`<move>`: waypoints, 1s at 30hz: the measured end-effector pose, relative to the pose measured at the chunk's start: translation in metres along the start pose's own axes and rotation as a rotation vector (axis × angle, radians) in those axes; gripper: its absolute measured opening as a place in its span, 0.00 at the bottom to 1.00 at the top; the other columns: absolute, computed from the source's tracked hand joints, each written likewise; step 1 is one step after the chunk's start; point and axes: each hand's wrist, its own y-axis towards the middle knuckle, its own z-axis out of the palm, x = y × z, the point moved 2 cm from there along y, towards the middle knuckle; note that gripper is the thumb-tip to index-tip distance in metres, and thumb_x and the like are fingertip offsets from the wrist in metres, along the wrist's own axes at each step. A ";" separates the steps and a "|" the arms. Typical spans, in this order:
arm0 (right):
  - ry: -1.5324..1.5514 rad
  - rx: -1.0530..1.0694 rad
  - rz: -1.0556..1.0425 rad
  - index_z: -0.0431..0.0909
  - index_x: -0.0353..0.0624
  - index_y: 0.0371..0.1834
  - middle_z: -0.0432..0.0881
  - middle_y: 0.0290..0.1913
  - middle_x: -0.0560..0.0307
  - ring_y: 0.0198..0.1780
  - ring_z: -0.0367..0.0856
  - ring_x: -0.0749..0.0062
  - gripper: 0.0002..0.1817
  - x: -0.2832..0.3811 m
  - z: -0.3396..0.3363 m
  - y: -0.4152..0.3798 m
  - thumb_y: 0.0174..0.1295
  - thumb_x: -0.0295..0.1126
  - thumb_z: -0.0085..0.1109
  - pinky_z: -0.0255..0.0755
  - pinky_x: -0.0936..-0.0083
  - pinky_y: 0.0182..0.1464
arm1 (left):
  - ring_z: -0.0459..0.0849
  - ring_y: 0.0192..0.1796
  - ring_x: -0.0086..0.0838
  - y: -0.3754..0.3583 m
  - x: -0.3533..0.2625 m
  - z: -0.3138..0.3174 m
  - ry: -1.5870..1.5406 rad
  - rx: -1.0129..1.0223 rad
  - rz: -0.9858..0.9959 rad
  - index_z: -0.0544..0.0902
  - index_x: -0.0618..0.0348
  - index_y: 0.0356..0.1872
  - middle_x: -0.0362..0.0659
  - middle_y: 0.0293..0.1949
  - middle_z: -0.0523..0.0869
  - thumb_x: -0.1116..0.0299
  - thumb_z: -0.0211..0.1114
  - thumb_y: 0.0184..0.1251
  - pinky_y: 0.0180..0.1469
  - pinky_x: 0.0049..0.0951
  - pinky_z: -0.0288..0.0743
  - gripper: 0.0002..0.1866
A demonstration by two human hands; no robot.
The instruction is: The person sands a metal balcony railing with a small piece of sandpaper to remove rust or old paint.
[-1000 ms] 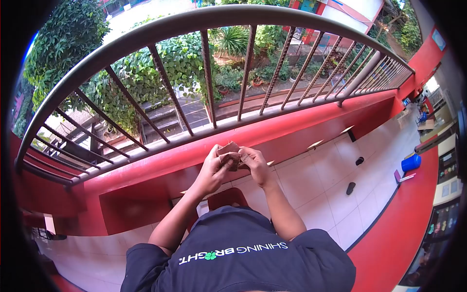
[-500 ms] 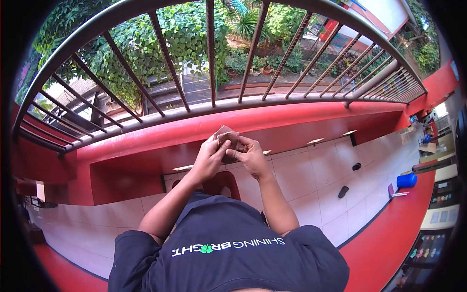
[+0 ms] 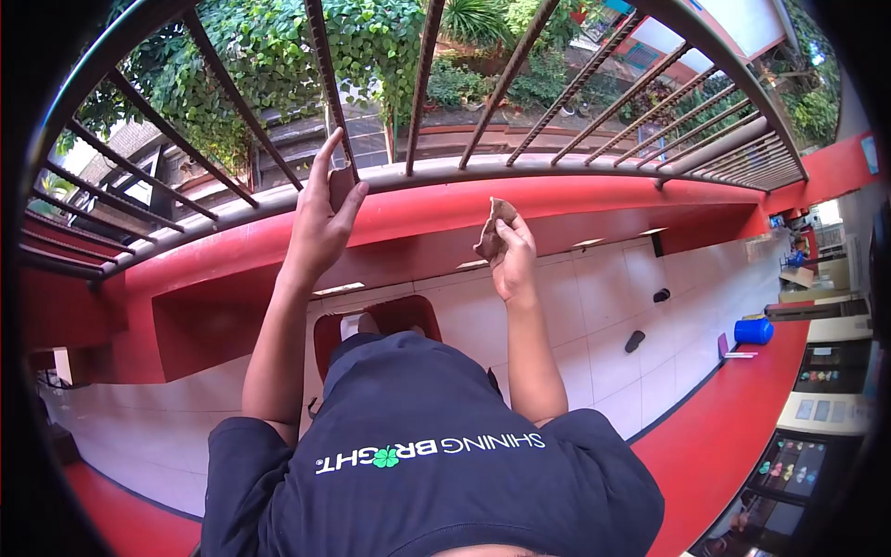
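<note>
My left hand is raised to the metal railing. It presses a small brown piece, perhaps sandpaper, against the foot of one bar, with the fingers spread around that bar. My right hand is lower and to the right, in front of the red ledge. It pinches a larger crumpled brown sheet between thumb and fingers. The two hands are well apart.
A red stool stands on the white tiled floor below me. Two dark slippers lie on the tiles to the right, and a blue container sits by the red strip. Green plants grow beyond the railing.
The hands held one brown sheet together at chest height. Now they have parted: the left rose to a railing bar with a small piece, and the right keeps the larger piece.
</note>
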 end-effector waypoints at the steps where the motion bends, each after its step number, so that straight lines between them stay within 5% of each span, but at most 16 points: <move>1: -0.009 -0.016 -0.008 0.78 0.42 0.63 0.85 0.50 0.60 0.47 0.86 0.78 0.15 -0.001 -0.004 0.006 0.78 0.24 0.49 0.85 0.71 0.47 | 0.78 0.39 0.25 0.010 0.002 -0.003 -0.017 0.016 -0.010 0.68 0.57 0.76 0.42 0.37 0.84 0.75 0.66 0.75 0.48 0.28 0.75 0.31; 6: -0.203 -0.139 -0.172 0.77 0.38 0.64 0.85 0.54 0.57 0.51 0.87 0.74 0.15 0.011 0.012 0.028 0.80 0.27 0.50 0.85 0.70 0.53 | 0.78 0.35 0.31 0.046 -0.002 -0.001 -0.024 0.081 0.129 0.73 0.60 0.65 0.46 0.34 0.81 0.74 0.64 0.76 0.48 0.27 0.75 0.20; 7: -0.223 -0.173 -0.165 0.77 0.37 0.65 0.85 0.55 0.56 0.53 0.87 0.73 0.15 0.014 0.014 0.033 0.80 0.27 0.50 0.84 0.70 0.54 | 0.78 0.35 0.31 0.050 -0.009 0.000 -0.030 0.087 0.129 0.73 0.60 0.65 0.46 0.34 0.81 0.74 0.64 0.76 0.48 0.27 0.75 0.20; 8: -0.221 -0.204 -0.222 0.78 0.34 0.64 0.85 0.53 0.58 0.51 0.85 0.79 0.15 0.017 0.016 0.043 0.80 0.24 0.49 0.79 0.80 0.57 | 0.79 0.36 0.32 0.054 -0.016 0.001 -0.038 0.065 0.146 0.71 0.59 0.67 0.46 0.34 0.81 0.76 0.63 0.77 0.48 0.26 0.74 0.21; 13: -0.286 -0.165 -0.458 0.81 0.34 0.61 0.87 0.50 0.58 0.50 0.85 0.79 0.15 0.067 0.059 0.119 0.81 0.27 0.48 0.77 0.81 0.55 | 0.81 0.41 0.31 0.088 -0.015 0.022 -0.127 -0.190 0.484 0.66 0.59 0.71 0.45 0.40 0.80 0.86 0.55 0.76 0.52 0.25 0.74 0.25; 15: -0.149 0.025 -0.492 0.81 0.33 0.61 0.87 0.53 0.54 0.52 0.85 0.76 0.16 0.099 0.107 0.122 0.81 0.28 0.46 0.77 0.78 0.59 | 0.83 0.48 0.33 0.099 -0.003 0.034 -0.171 -0.246 0.553 0.68 0.60 0.70 0.48 0.47 0.81 0.88 0.55 0.75 0.57 0.27 0.77 0.25; 17: -0.229 0.116 -0.647 0.76 0.33 0.64 0.83 0.63 0.46 0.63 0.84 0.59 0.17 0.135 0.135 0.117 0.82 0.26 0.41 0.77 0.60 0.70 | 0.81 0.60 0.41 0.108 -0.003 0.042 -0.104 -0.313 0.610 0.73 0.59 0.67 0.55 0.61 0.76 0.88 0.55 0.74 0.57 0.35 0.82 0.23; 22: -0.156 0.103 -0.691 0.69 0.31 0.72 0.76 0.72 0.44 0.72 0.77 0.59 0.20 0.108 0.122 0.111 0.82 0.26 0.39 0.70 0.63 0.77 | 0.81 0.60 0.48 0.139 -0.002 0.050 -0.158 -0.342 0.592 0.77 0.53 0.62 0.54 0.63 0.78 0.87 0.53 0.73 0.57 0.40 0.78 0.22; 26: -0.172 0.019 -0.523 0.71 0.31 0.71 0.78 0.70 0.45 0.72 0.77 0.60 0.20 0.088 0.108 0.115 0.83 0.28 0.39 0.68 0.63 0.77 | 0.82 0.58 0.46 0.160 -0.024 0.057 -0.312 -0.392 0.682 0.78 0.57 0.57 0.53 0.61 0.81 0.86 0.51 0.75 0.56 0.40 0.79 0.16; 29: -0.192 0.093 -0.724 0.76 0.34 0.66 0.83 0.64 0.47 0.64 0.83 0.64 0.17 0.150 0.137 0.107 0.82 0.27 0.42 0.72 0.64 0.73 | 0.85 0.52 0.40 0.168 -0.029 0.075 -0.397 -0.305 0.695 0.76 0.61 0.53 0.53 0.56 0.83 0.84 0.48 0.78 0.49 0.36 0.81 0.12; 30: -0.173 0.108 -0.780 0.79 0.35 0.61 0.83 0.53 0.55 0.54 0.82 0.73 0.15 0.164 0.142 0.102 0.81 0.27 0.44 0.73 0.71 0.64 | 0.86 0.44 0.32 0.166 -0.029 0.087 -0.670 -0.297 0.604 0.73 0.62 0.51 0.51 0.49 0.84 0.82 0.44 0.81 0.41 0.29 0.80 0.09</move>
